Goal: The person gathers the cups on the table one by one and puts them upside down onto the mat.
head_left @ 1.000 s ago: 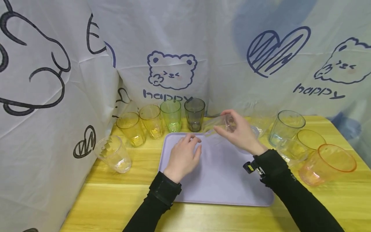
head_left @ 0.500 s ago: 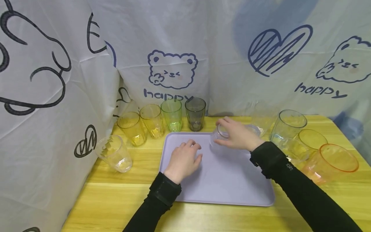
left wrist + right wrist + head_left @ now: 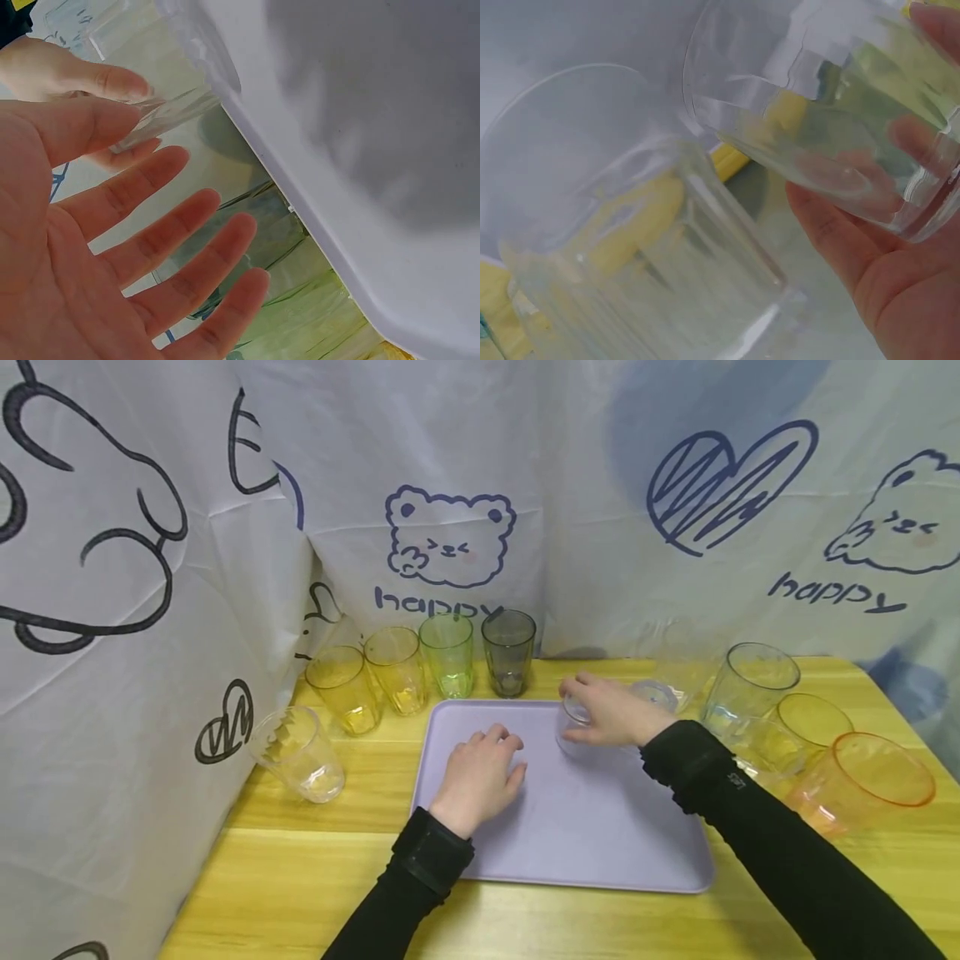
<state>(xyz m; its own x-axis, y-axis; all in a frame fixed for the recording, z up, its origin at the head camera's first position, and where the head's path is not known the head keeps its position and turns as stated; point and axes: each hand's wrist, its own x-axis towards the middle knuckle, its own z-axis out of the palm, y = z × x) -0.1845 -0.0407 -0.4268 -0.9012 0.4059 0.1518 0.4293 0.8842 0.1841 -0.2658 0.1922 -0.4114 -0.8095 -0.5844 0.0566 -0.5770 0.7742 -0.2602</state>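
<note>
My right hand [image 3: 613, 712] grips a clear glass [image 3: 780, 90] near its base, at the back of the lilac tray [image 3: 577, 835]. The glass is upside down, its wide mouth low over the tray. Beside it on the right stands a second clear glass [image 3: 645, 232], also mouth down at the tray's back edge. Over the tray's left part is my left hand [image 3: 480, 777], its fingers spread and relaxed, holding nothing. In the left wrist view the palm of this left hand [image 3: 127, 232] shows bare, with the other hand and the glass behind it.
Along the back left stand a grey glass [image 3: 510, 656], a green glass [image 3: 447, 660] and two yellow ones. A clear tumbler [image 3: 300, 760] is left of the tray. To the right are a bluish glass [image 3: 750, 685], an orange-rimmed glass [image 3: 855, 785] and several others.
My right hand has turned the clear glass from lying sideways to mouth down, and lowered it onto the tray's back area. The left hand has barely moved.
</note>
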